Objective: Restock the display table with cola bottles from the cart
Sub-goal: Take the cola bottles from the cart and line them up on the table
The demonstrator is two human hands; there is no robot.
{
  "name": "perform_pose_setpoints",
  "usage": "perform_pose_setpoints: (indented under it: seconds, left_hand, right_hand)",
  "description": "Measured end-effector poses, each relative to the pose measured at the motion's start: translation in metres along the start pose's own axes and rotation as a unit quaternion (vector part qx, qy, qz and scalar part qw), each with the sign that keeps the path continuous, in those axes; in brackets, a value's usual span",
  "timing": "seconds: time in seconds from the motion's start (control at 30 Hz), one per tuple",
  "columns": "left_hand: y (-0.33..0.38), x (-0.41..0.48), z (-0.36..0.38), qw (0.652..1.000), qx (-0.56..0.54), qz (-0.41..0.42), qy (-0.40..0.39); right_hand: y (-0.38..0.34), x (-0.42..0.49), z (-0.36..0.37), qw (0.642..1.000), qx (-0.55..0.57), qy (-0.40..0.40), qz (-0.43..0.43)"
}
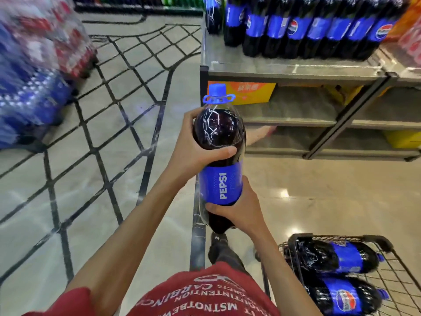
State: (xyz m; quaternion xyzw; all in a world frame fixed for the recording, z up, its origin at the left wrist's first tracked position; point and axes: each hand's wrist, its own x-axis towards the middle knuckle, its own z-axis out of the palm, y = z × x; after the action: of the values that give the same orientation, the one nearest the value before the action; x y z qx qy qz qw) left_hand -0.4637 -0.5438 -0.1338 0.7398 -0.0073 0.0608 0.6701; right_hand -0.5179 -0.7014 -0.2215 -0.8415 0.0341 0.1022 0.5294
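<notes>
**1 cola bottle in 2 hands, short of the table**

The left hand (200,142) wraps the dark shoulder of the cola bottle (219,188), thumb across the front; the right hand (239,210) is closed round its lower body just under the blue label, so both hands are gripping the same bottle. It stands near upright at the centre of the frame, cap up, in the air in front of the display table (250,65) and not yet on it.

It is large and full, so I judge it heavy; the smooth plastic may be slippery and would give a little under a squeeze. A hold low on the body with a 2nd hand at the shoulder looks soundest, and the blue carry ring at the neck offers another.

A row of like bottles (307,30) already stands at the upper right, with bare tabletop in front of it. In the cart (373,239), lower right, 2 more bottles (337,256) lie on their sides. Blurred shrink-wrapped packs (34,65) fill the upper left.
</notes>
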Motion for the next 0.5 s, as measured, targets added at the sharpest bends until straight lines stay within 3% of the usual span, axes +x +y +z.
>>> perform_pose_setpoints:
  seconds: [0.5]
  left_hand:
    - [-0.009,0.216,0.012,0.999,0.01,-0.003,0.051]
  right_hand:
    - [-0.039,0.236,-0.031,0.998,0.018,-0.044,-0.032]
